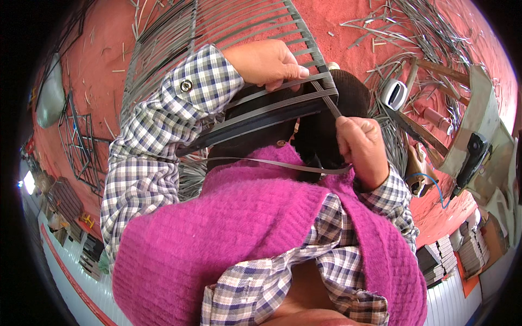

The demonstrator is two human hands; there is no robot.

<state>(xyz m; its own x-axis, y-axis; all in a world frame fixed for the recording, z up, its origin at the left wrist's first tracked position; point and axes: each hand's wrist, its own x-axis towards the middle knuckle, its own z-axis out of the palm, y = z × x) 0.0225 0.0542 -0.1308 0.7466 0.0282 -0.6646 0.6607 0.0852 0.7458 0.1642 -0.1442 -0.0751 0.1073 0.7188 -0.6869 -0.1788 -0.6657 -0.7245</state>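
A dark frame wound with flat grey strips point(247, 32) lies across my lap and stretches away to the far left. Near its right corner, the fingers and thumb of my left hand point(272, 64) are closed on a grey strip at the frame's edge. My right hand point(363, 145) is closed around a loose grey strip point(333, 107) just beyond that corner, pulled taut from the frame. From below this hand, a length of strip point(272, 162) curves left across my lap. Part of the frame is hidden behind my left sleeve.
Loose grey strips point(429, 32) are heaped on the red floor point(348, 49) at the far right. A wooden stand point(435, 70), a white oval object point(394, 94), a pink cylinder point(437, 120) and a black tool point(474, 157) with a blue cord lie right. Dark bare frames point(81, 141) lie left.
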